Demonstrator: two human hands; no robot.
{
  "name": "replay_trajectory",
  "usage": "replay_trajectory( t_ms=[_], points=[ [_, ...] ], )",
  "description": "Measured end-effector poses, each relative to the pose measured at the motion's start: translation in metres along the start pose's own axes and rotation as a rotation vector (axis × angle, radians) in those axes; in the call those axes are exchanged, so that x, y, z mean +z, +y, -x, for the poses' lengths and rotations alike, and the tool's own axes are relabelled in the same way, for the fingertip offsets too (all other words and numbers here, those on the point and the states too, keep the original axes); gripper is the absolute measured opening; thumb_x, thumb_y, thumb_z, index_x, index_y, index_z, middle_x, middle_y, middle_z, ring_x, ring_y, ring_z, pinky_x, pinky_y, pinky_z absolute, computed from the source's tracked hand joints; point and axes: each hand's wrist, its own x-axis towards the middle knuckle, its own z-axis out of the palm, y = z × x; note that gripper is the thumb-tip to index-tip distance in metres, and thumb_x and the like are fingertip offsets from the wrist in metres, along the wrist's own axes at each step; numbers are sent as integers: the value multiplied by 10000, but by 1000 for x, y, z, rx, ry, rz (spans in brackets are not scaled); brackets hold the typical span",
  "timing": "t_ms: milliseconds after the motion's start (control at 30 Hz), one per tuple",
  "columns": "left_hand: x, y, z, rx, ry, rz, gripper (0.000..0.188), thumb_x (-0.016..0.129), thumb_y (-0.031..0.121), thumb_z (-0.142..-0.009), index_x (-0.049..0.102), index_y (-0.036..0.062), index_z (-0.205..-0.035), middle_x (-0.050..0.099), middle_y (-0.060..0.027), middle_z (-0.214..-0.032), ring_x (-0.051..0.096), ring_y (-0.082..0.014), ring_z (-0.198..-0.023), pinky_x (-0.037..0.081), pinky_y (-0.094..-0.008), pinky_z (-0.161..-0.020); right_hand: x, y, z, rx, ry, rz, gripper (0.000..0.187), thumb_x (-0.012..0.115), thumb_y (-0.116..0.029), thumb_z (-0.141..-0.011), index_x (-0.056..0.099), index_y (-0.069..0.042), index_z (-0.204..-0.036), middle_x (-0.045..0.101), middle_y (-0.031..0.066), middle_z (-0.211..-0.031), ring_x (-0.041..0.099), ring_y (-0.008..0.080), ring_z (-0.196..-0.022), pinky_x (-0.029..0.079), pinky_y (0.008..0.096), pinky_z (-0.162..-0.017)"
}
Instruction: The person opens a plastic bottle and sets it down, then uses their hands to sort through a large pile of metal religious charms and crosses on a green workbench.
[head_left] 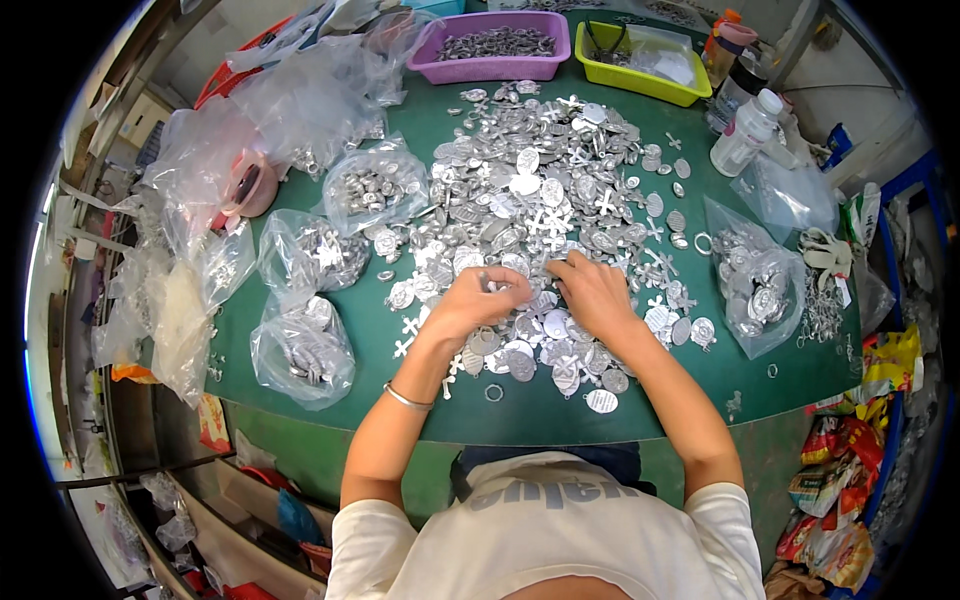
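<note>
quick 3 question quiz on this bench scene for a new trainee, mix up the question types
1. True or false: the left hand and right hand both rest on the heap of silver medals.
2. Multiple choice: the purple tray at the far edge holds A) water bottles B) small metal pieces C) scissors.
3. Fill in: the clear bags of sorted pieces to the person's left lie on a ___ mat.

Key: 1 true; 2 B; 3 green.

I see my left hand (478,297) and right hand (592,290) resting in the silver pendants (540,200) heaped on the green counter (700,370).
</note>
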Motion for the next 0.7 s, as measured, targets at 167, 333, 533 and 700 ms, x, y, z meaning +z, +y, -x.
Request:
replay_trajectory(
  t_ms=[167,333,533,700],
  points=[
    [10,-8,13,36,-47,835,244,611,205,-775,518,26,-912,494,-80,-893,418,-145,-650,363,-234,-535,5,0,-1,-20,39,-2,177,607,-82,-726,550,-59,-892,554,103,-796,613,280,-655,466,395,-509],
    [17,-2,11,68,128,805,228,524,223,-850,532,-4,-870,547,-154,-925,491,-216,-692,405,-257,-552,3,-2,-3,-16,42,-56,193,656,-134,-719,547,-48,-853,555,100,-791,606,295,-650,465,393,-521],
    [21,-11,15,-188,187,637,297,456,230,-913,575,-38,-865,573,-140,-795,497,-145,-625,397,-210,-484,-3,8,-4,96,28,-419,138,666,-117,-735,582,-29,-800,569,67,-766,582,218,-596,435,333,-516],
    [40,-9,21,-509,129,943,419,341,336,-950,477,-20,-1124,586,-131,-959,603,-240,-858,528,-348,-729,-29,-14,7,278,-218,-1219,109,630,-71,-750,554,-16,-804,556,29,-798,523,107,-699,431,282,-624]
  ],
)
